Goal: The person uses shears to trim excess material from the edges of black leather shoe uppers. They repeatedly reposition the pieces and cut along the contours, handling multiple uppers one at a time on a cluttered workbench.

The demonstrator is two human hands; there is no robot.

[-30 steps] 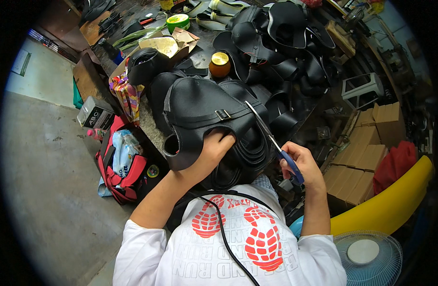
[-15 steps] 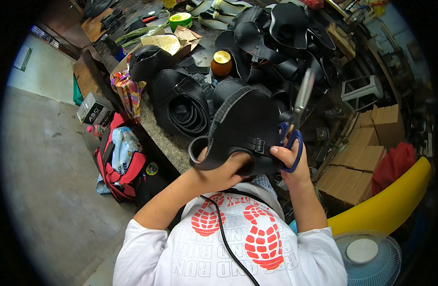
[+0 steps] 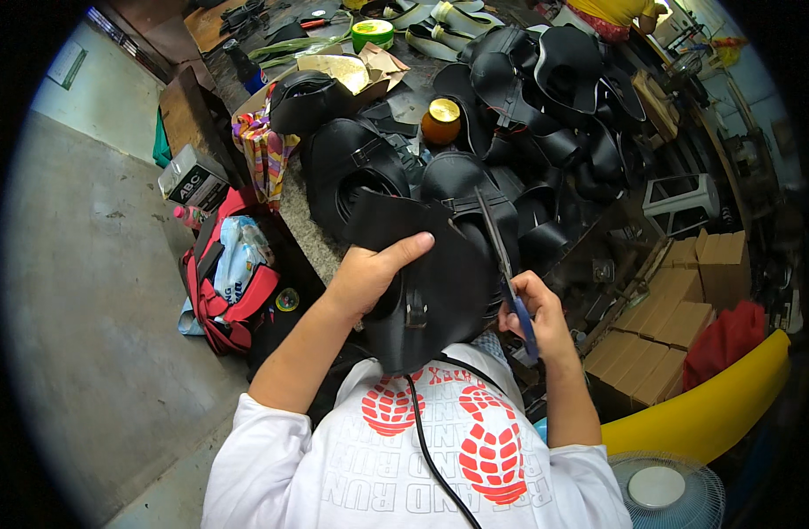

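Note:
My left hand (image 3: 369, 280) grips a black leather shoe upper (image 3: 449, 282), thumb pressed on its top face and the other fingers hidden beneath. A strap with a metal buckle (image 3: 415, 316) crosses the piece near my shirt. In my right hand (image 3: 544, 316) is a pair of scissors (image 3: 501, 242) with blue handles, fingers wrapped round the loops. The blades point away from me along the right edge of the upper; whether they touch it I cannot tell. Beyond lie more black uppers (image 3: 352, 167), some nested in one another.
A jar with a yellow lid (image 3: 441, 122) and a green tub (image 3: 372, 35) stand on the cluttered bench. Cardboard boxes (image 3: 660, 309) and a yellow curved surface (image 3: 713, 401) are at right, above a fan (image 3: 660, 489). A red-black bag (image 3: 237, 273) sits left; another person (image 3: 612, 13) is far right.
The upper has been turned over and lowered toward me, and my left hand now has its thumb on top. My right hand has lowered the scissors and swung their tips left.

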